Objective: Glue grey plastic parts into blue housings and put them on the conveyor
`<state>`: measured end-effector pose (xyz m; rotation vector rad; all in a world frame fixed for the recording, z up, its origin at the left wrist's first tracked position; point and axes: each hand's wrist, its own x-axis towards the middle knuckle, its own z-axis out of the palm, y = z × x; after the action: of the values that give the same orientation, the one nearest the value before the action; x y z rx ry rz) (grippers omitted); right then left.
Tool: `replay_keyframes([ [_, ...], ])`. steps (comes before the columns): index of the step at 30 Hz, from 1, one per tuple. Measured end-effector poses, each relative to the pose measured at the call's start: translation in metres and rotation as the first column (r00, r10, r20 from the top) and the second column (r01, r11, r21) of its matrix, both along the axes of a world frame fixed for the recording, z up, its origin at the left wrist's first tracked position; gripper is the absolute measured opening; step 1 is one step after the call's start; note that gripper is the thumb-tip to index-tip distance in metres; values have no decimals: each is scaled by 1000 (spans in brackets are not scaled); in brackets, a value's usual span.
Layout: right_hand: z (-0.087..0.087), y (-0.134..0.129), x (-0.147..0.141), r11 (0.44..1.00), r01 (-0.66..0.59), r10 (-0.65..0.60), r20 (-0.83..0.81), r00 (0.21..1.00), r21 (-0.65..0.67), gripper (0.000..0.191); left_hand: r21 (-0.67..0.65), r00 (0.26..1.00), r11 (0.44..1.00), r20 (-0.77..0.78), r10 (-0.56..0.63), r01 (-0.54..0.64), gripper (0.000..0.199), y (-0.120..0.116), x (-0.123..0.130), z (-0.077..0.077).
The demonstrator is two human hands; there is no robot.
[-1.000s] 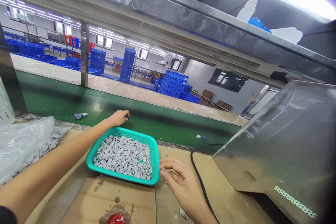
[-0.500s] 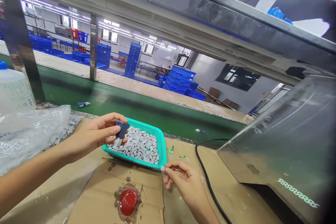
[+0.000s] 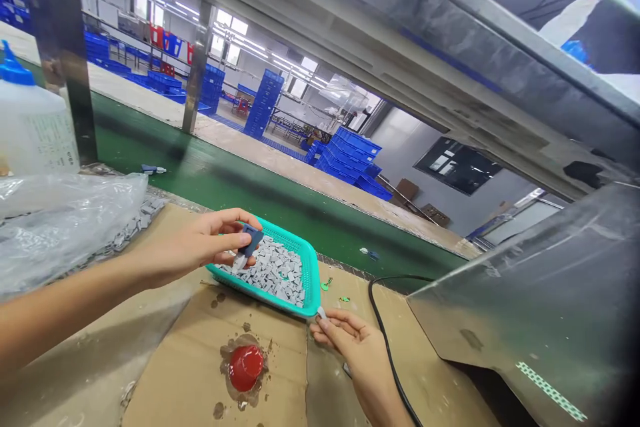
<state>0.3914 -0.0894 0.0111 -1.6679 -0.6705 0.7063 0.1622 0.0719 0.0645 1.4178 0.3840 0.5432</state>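
My left hand (image 3: pixel 220 240) is closed on a small dark blue plastic part (image 3: pixel 253 239), from which a pale grey piece sticks out below. It hovers over the left side of a turquoise basket (image 3: pixel 313 273) heaped with small grey plastic pieces (image 3: pixel 280 271). Near the basket's front right corner, my right hand (image 3: pixel 350 337) pinches one small grey plastic piece (image 3: pixel 321 313) between thumb and fingertips. On the cardboard in front sits a wet red dome-shaped object (image 3: pixel 245 368), ringed by a damp stain.
A clear plastic bag (image 3: pixel 75 220) with grey pieces and a blue-capped bottle (image 3: pixel 37 120) stand left. A black cable (image 3: pixel 387 327) and metal panel (image 3: pixel 545 293) are right. Blue-and-white parts (image 3: pixel 369 253) lie on the green belt (image 3: pixel 290 213). Small green bits (image 3: pixel 326 285) lie beside the basket.
The view has shifted and tilted slightly. Both hands keep their pieces; the grey piece in my right hand has turned more upright at the fingertips.
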Motion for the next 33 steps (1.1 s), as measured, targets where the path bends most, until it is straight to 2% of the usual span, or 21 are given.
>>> replay_keyframes([
  [2, 6, -3, -8, 999, -40, 41, 37, 998, -26, 34, 37, 999, 999, -45, -1, 3, 17, -1, 1, -1],
  [4, 12, -6, -20, 989, -139, 143, 138, 980, -43, 27, 88, 996, 996, -89, 17, -10, 19, -3, 3, -3],
  [6, 16, -9, -34, 955, -288, 298, 272, 915, -76, 18, 132, 993, 991, -105, 47, -33, 22, -3, 5, -5],
  [8, 18, -10, -47, 897, -418, 440, 362, 822, -142, 12, 157, 993, 986, -100, 66, -50, 24, -4, 7, -7],
  [11, 19, -8, -58, 832, -496, 555, 407, 726, -249, 13, 171, 993, 984, -100, 66, -49, 24, -4, 7, -9],
  [16, 23, 2, -63, 802, -497, 596, 371, 713, -332, 12, 180, 991, 981, -96, 89, -71, 24, -5, 7, -8],
  [22, 29, 10, -66, 761, -535, 639, 280, 717, -366, 16, 191, 988, 979, -121, 98, -73, 23, -6, 7, -6],
  [29, 28, 8, -68, 792, -499, 599, 294, 744, -350, 11, 220, 988, 973, -124, 95, -66, 21, -8, 7, -6],
  [33, 27, 7, -69, 804, -489, 578, 253, 776, -338, 9, 243, 986, 968, -135, 101, -66, 28, -9, 7, -7],
])
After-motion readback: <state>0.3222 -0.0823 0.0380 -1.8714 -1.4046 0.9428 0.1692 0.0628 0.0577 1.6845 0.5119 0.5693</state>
